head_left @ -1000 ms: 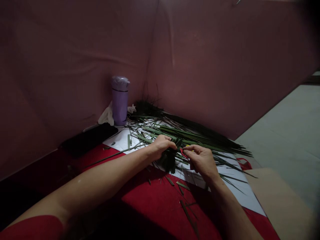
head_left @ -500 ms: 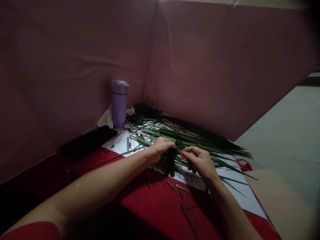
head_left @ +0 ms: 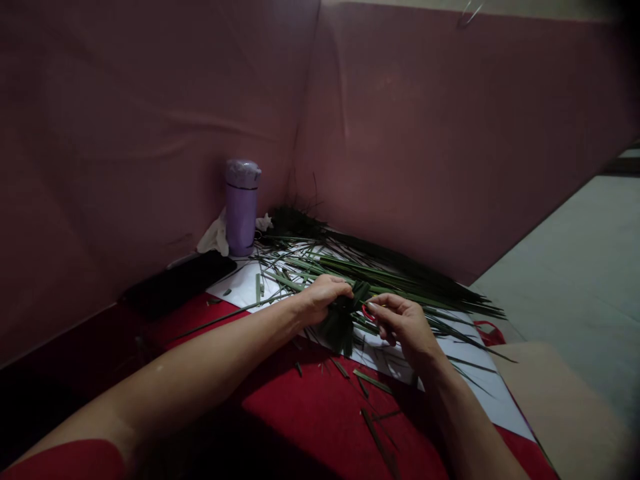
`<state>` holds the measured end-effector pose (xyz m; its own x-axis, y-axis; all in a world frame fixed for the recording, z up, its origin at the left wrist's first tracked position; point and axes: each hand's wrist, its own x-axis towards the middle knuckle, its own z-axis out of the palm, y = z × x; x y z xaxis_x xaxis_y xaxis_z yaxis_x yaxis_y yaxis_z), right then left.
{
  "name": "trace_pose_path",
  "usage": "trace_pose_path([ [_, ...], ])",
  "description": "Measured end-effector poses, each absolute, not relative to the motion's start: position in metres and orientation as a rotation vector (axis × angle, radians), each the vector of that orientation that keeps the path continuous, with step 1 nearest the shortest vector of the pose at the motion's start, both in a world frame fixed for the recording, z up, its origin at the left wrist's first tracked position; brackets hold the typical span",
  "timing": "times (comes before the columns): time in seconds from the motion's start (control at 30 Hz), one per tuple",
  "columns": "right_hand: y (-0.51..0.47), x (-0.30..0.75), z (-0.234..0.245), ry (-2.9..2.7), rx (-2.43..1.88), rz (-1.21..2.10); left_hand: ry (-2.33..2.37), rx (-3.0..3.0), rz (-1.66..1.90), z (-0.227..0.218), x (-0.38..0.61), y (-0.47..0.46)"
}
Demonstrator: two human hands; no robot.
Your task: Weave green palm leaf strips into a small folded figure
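My left hand (head_left: 327, 293) is closed on a dark green folded leaf piece (head_left: 340, 327), whose fanned strips hang below the fingers. Just to its right, my right hand (head_left: 403, 320) pinches a small red looped thing (head_left: 369, 312) at the leaf piece's right side. A bit of yellow shows by the fingertips; I cannot make out exactly what this red thing is. Behind both hands, long narrow green leaves (head_left: 390, 283) lie in a loose heap over a white sheet (head_left: 475, 387).
A purple bottle (head_left: 241, 217) stands at the back left beside crumpled white tissue (head_left: 215, 237). A flat black object (head_left: 180, 283) lies left of it. Leaf scraps (head_left: 373, 381) litter the red cloth (head_left: 300, 413). Pink partitions (head_left: 425, 133) close off the back and left.
The view has shifted slightly. My right hand and the red thing have moved a little, while my left hand keeps its hold on the leaf piece.
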<state>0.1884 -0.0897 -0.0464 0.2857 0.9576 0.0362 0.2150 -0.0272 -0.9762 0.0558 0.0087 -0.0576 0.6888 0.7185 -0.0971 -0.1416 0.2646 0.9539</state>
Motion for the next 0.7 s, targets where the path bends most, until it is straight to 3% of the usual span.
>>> trace_pose_path([
  [0.7,-0.0897,0.1873,-0.0462,-1.142,-1.395,0.944,0.346,1.063,0.522,-0.0532,0.0523,0.0094],
])
